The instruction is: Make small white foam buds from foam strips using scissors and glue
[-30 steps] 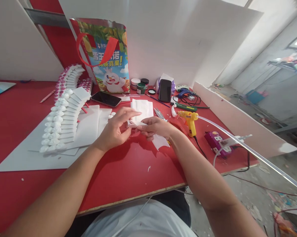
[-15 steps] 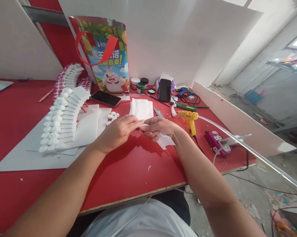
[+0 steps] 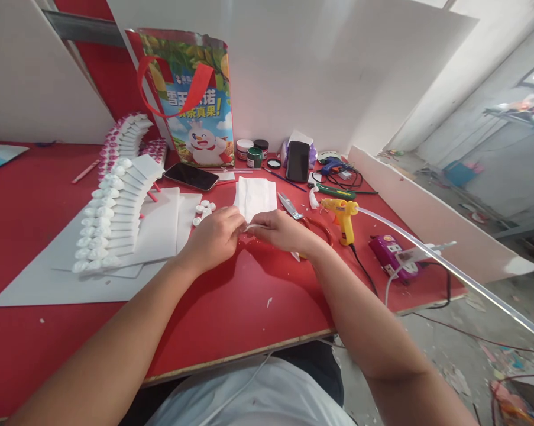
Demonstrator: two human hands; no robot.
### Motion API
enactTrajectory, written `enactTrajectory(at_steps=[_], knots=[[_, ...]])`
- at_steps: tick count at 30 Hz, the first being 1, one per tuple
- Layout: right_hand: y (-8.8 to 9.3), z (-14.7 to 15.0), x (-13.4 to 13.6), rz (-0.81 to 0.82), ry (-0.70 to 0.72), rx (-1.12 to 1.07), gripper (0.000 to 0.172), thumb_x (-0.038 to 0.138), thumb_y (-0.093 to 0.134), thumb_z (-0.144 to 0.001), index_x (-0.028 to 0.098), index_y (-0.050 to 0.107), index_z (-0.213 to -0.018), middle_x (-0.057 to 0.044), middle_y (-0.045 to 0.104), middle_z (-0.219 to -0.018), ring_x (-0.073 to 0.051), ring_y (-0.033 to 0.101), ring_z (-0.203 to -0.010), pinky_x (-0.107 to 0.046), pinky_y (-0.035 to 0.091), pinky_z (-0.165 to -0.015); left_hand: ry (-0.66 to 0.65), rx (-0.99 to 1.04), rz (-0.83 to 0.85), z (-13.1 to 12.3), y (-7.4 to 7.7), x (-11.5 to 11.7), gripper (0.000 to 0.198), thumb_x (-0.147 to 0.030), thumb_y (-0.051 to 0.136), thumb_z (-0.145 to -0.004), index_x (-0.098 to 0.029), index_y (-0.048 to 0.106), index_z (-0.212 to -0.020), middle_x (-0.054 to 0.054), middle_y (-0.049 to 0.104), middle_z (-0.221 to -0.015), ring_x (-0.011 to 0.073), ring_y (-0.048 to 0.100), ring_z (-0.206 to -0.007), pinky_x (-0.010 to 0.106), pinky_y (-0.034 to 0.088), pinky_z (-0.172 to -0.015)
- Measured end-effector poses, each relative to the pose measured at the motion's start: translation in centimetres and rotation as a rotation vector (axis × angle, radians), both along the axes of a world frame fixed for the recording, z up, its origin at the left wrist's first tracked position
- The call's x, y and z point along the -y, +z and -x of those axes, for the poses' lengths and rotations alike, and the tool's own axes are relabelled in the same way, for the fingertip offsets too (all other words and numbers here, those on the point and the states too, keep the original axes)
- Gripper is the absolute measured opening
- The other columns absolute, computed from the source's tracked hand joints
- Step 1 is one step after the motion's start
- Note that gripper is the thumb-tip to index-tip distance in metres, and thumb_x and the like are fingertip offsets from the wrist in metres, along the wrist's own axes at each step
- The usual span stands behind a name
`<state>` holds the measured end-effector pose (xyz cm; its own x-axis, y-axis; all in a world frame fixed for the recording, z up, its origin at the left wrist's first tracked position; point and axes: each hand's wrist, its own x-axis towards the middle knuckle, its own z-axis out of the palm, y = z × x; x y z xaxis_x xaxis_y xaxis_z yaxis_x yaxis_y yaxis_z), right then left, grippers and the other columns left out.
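Over the middle of the red table, my left hand (image 3: 219, 235) and my right hand (image 3: 281, 229) meet fingertip to fingertip. Both are closed on a thin white paper strip (image 3: 258, 226), which looks folded narrow and is mostly hidden by the fingers. Just beyond them lies a stack of white paper sheets (image 3: 256, 196). Several small white rolled paper flowers (image 3: 204, 210) rest to the left of the stack. Scissors (image 3: 290, 205) with orange handles lie beside my right hand, partly covered by it.
A fan-shaped piece with white rosettes (image 3: 99, 222) sits on white boards (image 3: 31, 278) at left. Behind stand a gift bag (image 3: 200, 112), a phone (image 3: 191, 176) and paint jars (image 3: 254, 157). At right are a yellow glue gun (image 3: 344, 219) and a purple power box (image 3: 393, 255).
The wide loose end of the paper strip no longer hangs below my right hand; the strip looks narrower. My hands have drawn slightly left, uncovering more of the scissors.
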<state>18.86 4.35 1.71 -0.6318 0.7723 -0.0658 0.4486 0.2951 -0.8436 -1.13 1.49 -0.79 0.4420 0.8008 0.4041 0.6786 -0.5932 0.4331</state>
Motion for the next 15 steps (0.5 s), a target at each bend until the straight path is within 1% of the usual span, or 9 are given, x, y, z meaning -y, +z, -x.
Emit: enactTrajectory(at_steps=[2, 4, 6, 7, 8, 9, 11, 13, 15], knots=[[-0.1, 0.2, 0.4, -0.248, 0.039, 0.080, 0.019, 0.021, 0.055, -0.093, 0.016, 0.059, -0.075, 0.002, 0.055, -0.068, -0.011, 0.042, -0.066, -0.027, 0.029, -0.065, 0.072, 0.219, 0.309, -0.2, 0.0, 0.0, 0.023, -0.024, 0.047, -0.090, -0.020, 0.051, -0.068, 0.004, 0.052, -0.070, 0.0175, 0.048, -0.065, 0.031, 0.036, -0.058], [0.0, 0.4, 0.8, -0.393, 0.089, 0.129, 0.018, 0.017, 0.051, -0.092, 0.016, 0.058, -0.075, 0.000, 0.057, -0.071, -0.012, 0.043, -0.067, -0.027, 0.028, -0.066, 0.103, 0.461, 0.703, -0.3, 0.1, 0.0, 0.024, -0.032, 0.053, -0.085, -0.021, 0.048, -0.064, 0.000, 0.043, -0.061, 0.0132, 0.036, -0.053, 0.027, 0.026, -0.049], [0.1, 0.5, 1.1, -0.453, 0.124, 0.142, 0.017, 0.016, 0.050, -0.091, 0.016, 0.058, -0.076, -0.001, 0.058, -0.074, -0.012, 0.043, -0.068, -0.027, 0.028, -0.066, 0.073, 0.670, 1.049, -0.3, 0.4, 0.0, 0.023, -0.034, 0.057, -0.078, -0.021, 0.047, -0.062, -0.002, 0.036, -0.058, 0.0093, 0.023, -0.047, 0.025, 0.016, -0.045], [0.1, 0.6, 1.1, -0.457, 0.115, 0.135, 0.017, 0.017, 0.050, -0.090, 0.016, 0.058, -0.075, -0.001, 0.057, -0.073, -0.012, 0.042, -0.068, -0.027, 0.028, -0.066, 0.054, 0.740, 1.153, -0.3, 0.6, 0.0, 0.023, -0.035, 0.058, -0.075, -0.021, 0.046, -0.062, -0.003, 0.035, -0.057, 0.0081, 0.019, -0.046, 0.024, 0.013, -0.044], [0.1, 0.7, 1.1, -0.439, 0.086, 0.117, 0.017, 0.017, 0.051, -0.089, 0.016, 0.058, -0.074, 0.000, 0.055, -0.070, -0.011, 0.041, -0.067, -0.027, 0.028, -0.065, 0.045, 0.780, 1.197, -0.3, 0.7, 0.0, 0.023, -0.035, 0.058, -0.074, -0.021, 0.046, -0.061, -0.003, 0.035, -0.057, 0.0074, 0.017, -0.046, 0.024, 0.012, -0.044], [0.1, 0.7, 1.0, -0.394, 0.042, 0.088, 0.018, 0.019, 0.052, -0.088, 0.017, 0.056, -0.071, 0.002, 0.052, -0.067, -0.011, 0.039, -0.065, -0.027, 0.028, -0.063, 0.052, 0.790, 1.181, -0.4, 0.8, 0.0, 0.023, -0.036, 0.058, -0.076, -0.020, 0.047, -0.062, -0.002, 0.037, -0.058, 0.0074, 0.019, -0.045, 0.024, 0.013, -0.043], [0.0, 0.7, 0.6, -0.224, -0.067, -0.004, 0.020, 0.022, 0.055, -0.085, 0.017, 0.055, -0.066, 0.004, 0.046, -0.061, -0.010, 0.036, -0.060, -0.026, 0.027, -0.059, 0.101, 0.730, 0.983, -0.6, 0.8, 0.2, 0.025, -0.040, 0.057, -0.084, -0.019, 0.053, -0.071, -0.001, 0.045, -0.061, 0.0090, 0.029, -0.046, 0.024, 0.021, -0.043], [0.1, 0.6, 0.1, 0.050, -0.171, -0.126, 0.020, 0.025, 0.057, -0.083, 0.016, 0.058, -0.064, 0.004, 0.044, -0.056, -0.009, 0.033, -0.053, -0.025, 0.026, -0.052, 0.135, 0.583, 0.624, -0.8, 0.6, 0.5, 0.027, -0.044, 0.056, -0.092, -0.018, 0.062, -0.091, 0.004, 0.060, -0.078, 0.0129, 0.047, -0.055, 0.027, 0.038, -0.050], [0.3, 0.3, -0.3, 0.341, -0.235, -0.244, 0.018, 0.027, 0.058, -0.080, 0.015, 0.061, -0.066, 0.005, 0.041, -0.052, -0.007, 0.027, -0.047, -0.023, 0.022, -0.046, 0.078, 0.385, 0.249, -1.0, 0.3, 0.8, 0.031, -0.042, 0.055, -0.097, -0.018, 0.062, -0.116, 0.010, 0.067, -0.107, 0.0183, 0.062, -0.077, 0.032, 0.051, -0.068]])
